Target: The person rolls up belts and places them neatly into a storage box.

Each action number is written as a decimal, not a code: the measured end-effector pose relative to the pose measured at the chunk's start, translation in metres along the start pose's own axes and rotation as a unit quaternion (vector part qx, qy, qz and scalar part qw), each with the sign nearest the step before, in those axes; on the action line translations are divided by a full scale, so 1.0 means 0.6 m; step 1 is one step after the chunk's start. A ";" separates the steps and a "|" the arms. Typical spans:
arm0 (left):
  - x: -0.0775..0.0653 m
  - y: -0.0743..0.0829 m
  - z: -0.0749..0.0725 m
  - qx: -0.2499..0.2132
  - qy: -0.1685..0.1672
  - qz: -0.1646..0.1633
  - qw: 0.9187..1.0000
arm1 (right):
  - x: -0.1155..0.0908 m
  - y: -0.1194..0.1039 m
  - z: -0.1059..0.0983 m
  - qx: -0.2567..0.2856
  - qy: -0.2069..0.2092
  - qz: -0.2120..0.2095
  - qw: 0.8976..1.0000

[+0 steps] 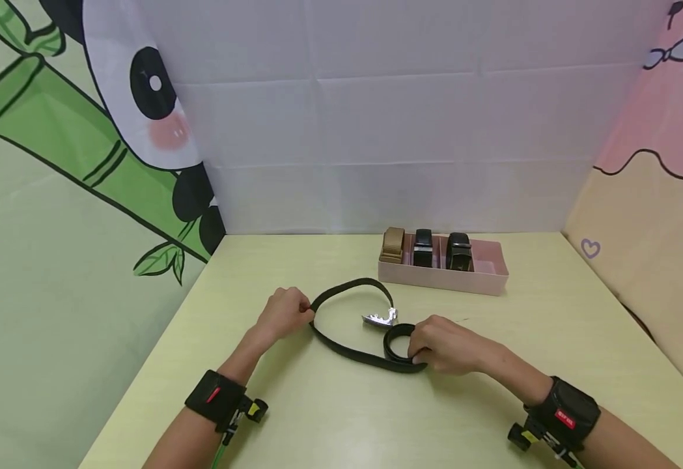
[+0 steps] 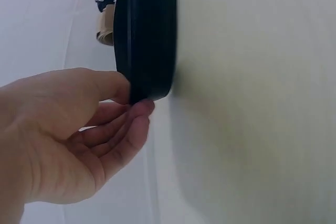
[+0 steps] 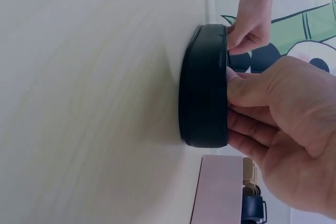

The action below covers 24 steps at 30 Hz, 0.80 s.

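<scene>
A black belt (image 1: 353,354) stands on its edge on the table, bent into a wide loop. Its silver buckle (image 1: 383,318) lies at the inner end of the loop, beside a small coil (image 1: 396,328) in the belt's other end. At the loop's left bend, my left hand (image 1: 284,312) pinches the strap between thumb and fingers; the left wrist view shows this hand (image 2: 73,135) at the strap's edge. My right hand (image 1: 449,345) grips the coil from its right side. In the right wrist view, the thumb is inside the strap (image 3: 203,87) and some fingertips are hidden behind it.
Behind the belt, toward the back right, stands a pink divided box (image 1: 443,280). It holds a rolled tan belt (image 1: 393,245) and two rolled black belts, one in the middle (image 1: 423,251) and one to its right (image 1: 459,253). A white cloth wall (image 1: 347,130) closes off the back.
</scene>
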State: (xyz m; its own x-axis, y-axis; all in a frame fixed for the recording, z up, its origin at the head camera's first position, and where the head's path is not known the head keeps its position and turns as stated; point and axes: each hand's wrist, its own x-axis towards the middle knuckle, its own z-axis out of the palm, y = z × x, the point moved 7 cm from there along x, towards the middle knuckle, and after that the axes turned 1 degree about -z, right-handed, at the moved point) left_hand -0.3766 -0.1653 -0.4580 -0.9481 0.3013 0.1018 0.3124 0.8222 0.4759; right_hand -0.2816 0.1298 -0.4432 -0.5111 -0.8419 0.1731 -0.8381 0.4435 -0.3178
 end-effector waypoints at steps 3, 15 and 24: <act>0.008 0.012 0.015 -0.014 0.014 0.012 1.000 | 0.002 -0.001 0.003 -0.005 0.006 0.001 1.000; -0.058 0.098 0.064 -0.036 -0.056 -0.019 0.998 | 0.003 -0.006 0.001 0.006 0.023 0.004 1.000; -0.066 0.113 0.061 -0.010 -0.033 -0.005 0.999 | 0.003 -0.012 0.007 0.039 0.010 -0.025 0.999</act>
State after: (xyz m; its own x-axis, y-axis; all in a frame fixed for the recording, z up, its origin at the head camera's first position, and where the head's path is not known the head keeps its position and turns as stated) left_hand -0.3155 -0.1038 -0.4617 -0.9450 0.3247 0.0400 0.3011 0.8155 0.4942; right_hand -0.2755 0.1240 -0.4446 -0.4730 -0.8560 0.2088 -0.8456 0.3745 -0.3804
